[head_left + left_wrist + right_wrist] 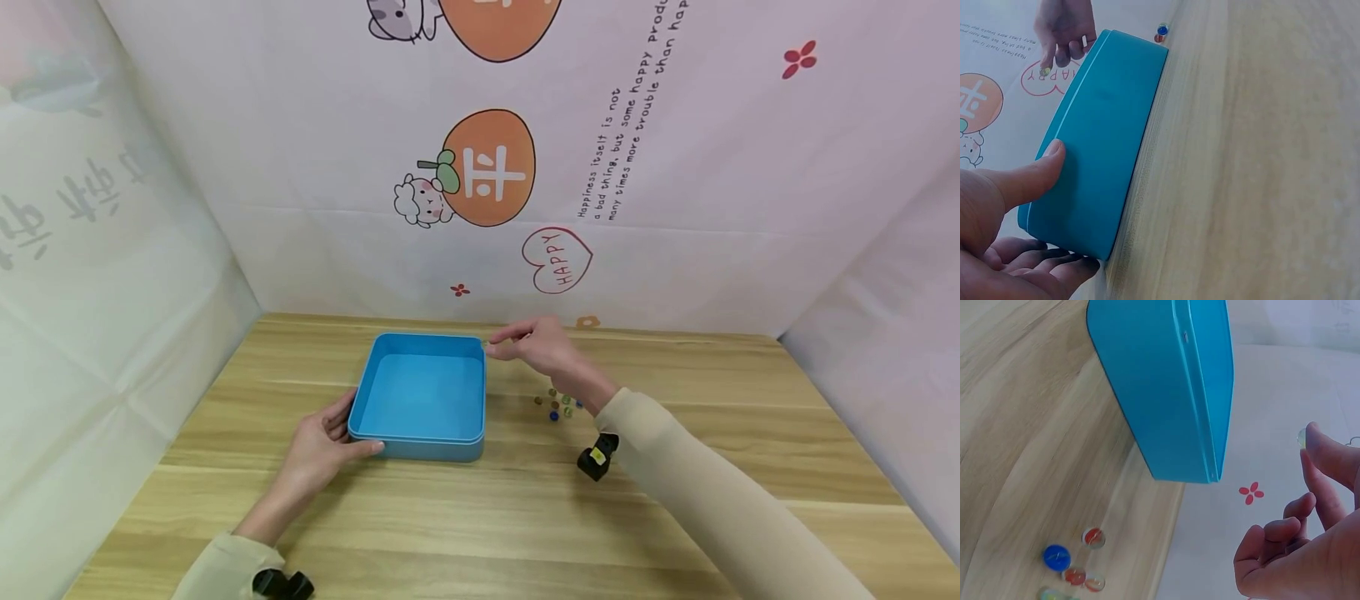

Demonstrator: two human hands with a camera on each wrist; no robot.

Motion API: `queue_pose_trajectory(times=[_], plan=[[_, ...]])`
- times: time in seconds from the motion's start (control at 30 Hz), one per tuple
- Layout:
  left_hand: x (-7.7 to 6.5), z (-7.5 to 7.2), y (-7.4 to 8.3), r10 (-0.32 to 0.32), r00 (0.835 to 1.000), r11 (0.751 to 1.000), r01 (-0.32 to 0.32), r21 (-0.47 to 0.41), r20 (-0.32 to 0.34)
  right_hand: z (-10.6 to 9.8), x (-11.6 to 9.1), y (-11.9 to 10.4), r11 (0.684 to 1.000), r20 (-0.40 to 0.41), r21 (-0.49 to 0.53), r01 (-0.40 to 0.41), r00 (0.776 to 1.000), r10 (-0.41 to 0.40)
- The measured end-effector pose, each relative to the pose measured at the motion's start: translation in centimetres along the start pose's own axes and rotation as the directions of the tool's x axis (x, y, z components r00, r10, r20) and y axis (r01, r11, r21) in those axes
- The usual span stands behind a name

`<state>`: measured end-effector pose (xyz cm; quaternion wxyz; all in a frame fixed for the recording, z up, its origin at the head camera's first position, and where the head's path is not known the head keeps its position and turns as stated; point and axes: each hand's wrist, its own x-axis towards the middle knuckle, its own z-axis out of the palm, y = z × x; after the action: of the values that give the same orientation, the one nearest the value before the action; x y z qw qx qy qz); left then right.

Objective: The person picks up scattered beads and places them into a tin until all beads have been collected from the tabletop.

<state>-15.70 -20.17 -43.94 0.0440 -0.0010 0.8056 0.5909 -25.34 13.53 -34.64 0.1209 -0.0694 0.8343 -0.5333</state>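
Observation:
A square, open-topped blue box (427,450) stands on the wooden table, and nothing lies inside it. My left hand (318,446) grips its near left corner, thumb pressed on the front wall and fingers along the left side. Just beyond the box's right rim, my right hand (546,346) is raised above the table. Between its thumb and index finger it pinches a clear glass marble (1302,438), with the other fingers curled in. Several marbles lie on the table right of the box, among them a blue marble (554,416) and a clear marble with red inside (1094,537).
A white cloth wall (337,267) with cartoon prints and lettering rises behind the table (420,525). More white cloth hangs at the left and right sides. A small black camera (596,458) is strapped at the right wrist, another (282,585) at the left.

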Motion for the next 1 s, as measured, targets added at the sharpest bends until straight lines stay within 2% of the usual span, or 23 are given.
queue_pose_trajectory(times=[0.3,0.7,1.0], plan=[[0.0,0.0,-0.1,0.007,1.0,1.0,-0.007,0.017,-0.004,1.5,0.9,-0.7,1.0,0.006,-0.019,0.01,1.0,-0.009],[0.0,-0.1,-0.1,0.008,1.0,1.0,-0.008,-0.005,0.003,3.6,1.9,-1.9,0.999,0.02,-0.034,0.04,0.999,-0.039],[0.0,-0.2,-0.2,0.018,1.0,1.0,-0.018,0.004,0.006,5.6,2.8,-2.0,0.996,0.025,-0.058,0.063,0.998,-0.062]])
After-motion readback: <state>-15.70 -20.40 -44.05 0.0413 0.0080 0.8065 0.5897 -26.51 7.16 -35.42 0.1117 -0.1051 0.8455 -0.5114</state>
